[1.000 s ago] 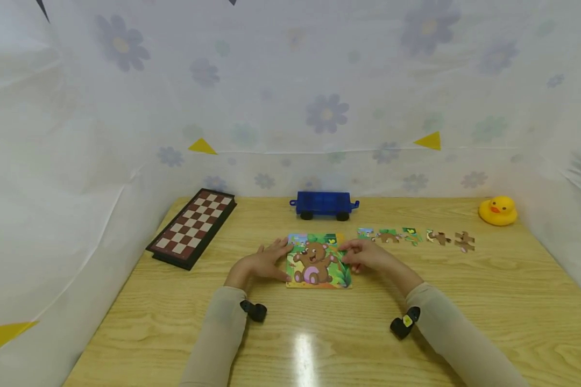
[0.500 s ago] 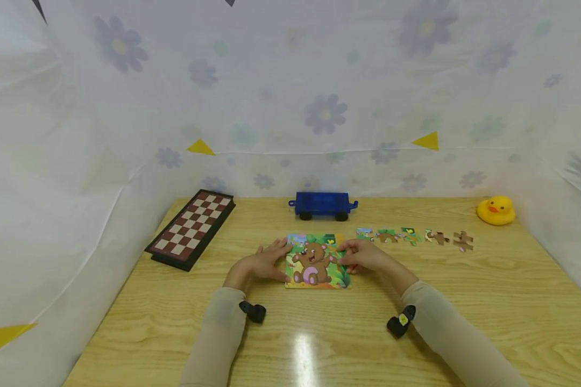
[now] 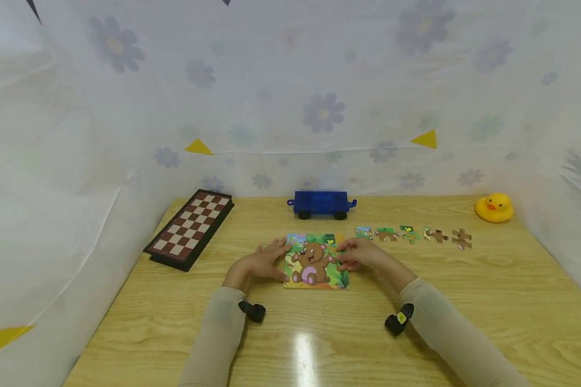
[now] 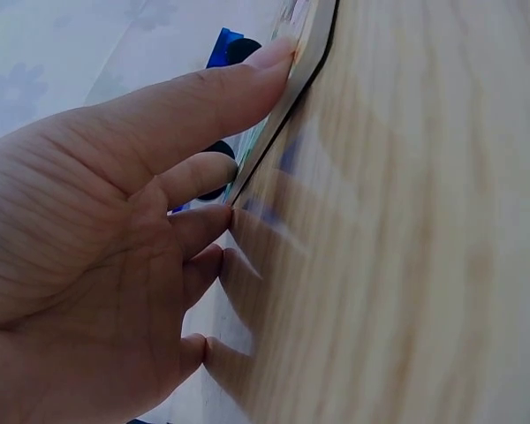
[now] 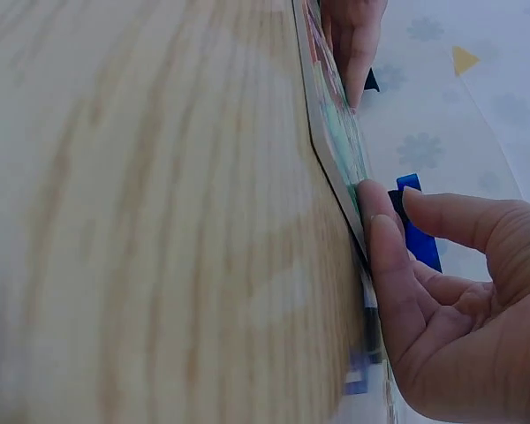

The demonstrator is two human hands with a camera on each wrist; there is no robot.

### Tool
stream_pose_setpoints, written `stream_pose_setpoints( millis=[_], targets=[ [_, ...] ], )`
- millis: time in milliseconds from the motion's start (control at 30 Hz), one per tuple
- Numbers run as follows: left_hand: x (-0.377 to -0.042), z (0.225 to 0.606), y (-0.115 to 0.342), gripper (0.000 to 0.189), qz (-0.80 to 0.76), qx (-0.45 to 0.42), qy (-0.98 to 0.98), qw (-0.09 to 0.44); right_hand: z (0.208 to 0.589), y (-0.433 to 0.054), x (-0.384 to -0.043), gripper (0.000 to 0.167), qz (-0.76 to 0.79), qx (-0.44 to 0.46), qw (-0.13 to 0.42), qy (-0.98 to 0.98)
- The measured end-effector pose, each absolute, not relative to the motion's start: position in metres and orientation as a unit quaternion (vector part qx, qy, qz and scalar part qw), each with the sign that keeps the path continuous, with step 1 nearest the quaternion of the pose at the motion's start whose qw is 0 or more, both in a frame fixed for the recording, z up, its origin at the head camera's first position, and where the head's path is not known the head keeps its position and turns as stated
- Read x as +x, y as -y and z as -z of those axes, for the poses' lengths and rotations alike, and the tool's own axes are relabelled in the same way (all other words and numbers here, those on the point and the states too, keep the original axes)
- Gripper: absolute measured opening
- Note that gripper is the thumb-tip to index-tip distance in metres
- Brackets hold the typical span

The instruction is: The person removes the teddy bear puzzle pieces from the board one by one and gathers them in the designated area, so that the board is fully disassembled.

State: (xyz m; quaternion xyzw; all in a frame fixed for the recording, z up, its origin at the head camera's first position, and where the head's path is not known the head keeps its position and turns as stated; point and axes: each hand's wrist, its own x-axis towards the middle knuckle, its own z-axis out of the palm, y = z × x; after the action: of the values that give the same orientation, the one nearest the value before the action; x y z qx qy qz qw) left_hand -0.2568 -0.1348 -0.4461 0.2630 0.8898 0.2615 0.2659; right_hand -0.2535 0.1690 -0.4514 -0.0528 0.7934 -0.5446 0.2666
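Head: bear puzzle (image 3: 314, 263) mid tabletop (image 3: 174, 333), well in from the side edges; a strip of wood separates it from the blue wagon (image 3: 321, 203) near the far edge. Left hand (image 3: 265, 262), fingers spread, touches puzzle's left edge; right hand (image 3: 366, 253), its right.

Left wrist: fingers extended, thumb on puzzle edge.

Right wrist: fingertips (image 5: 384, 234) at puzzle edge, thumb apart, unclasped.

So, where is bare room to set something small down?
Between the sleeves, nearer than the bear puzzle, the table is bare; also between right sleeve, loose pieces and duck. Crowded: the puzzle's sides, where left hand and right hand touch it, and the pieces' row.
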Motion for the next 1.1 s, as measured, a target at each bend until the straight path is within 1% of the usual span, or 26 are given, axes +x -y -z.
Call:
stream_pose_setpoints(
  millis=[267, 667, 900, 1100],
  targets=[
    [-0.256, 0.447, 0.135, 0.089, -0.263, 0.261, -0.890, 0.266, 0.454, -0.169, -0.251, 0.038, 0.570, -0.053, 0.257, -0.778],
    [-0.253, 0.443, 0.133, 0.088, -0.258, 0.271, -0.890, 0.259, 0.454, -0.165, -0.246, 0.024, 0.586, -0.025, 0.200, -0.785],
    [-0.253, 0.443, 0.134, 0.088, -0.256, 0.271, -0.891, 0.258, 0.454, -0.157, -0.242, 0.023, 0.581, -0.037, 0.198, -0.788],
    [-0.254, 0.444, 0.134, 0.088, -0.256, 0.269, -0.892, 0.258, 0.452, -0.151, -0.241, 0.019, 0.565, -0.027, 0.184, -0.803]
  ],
)
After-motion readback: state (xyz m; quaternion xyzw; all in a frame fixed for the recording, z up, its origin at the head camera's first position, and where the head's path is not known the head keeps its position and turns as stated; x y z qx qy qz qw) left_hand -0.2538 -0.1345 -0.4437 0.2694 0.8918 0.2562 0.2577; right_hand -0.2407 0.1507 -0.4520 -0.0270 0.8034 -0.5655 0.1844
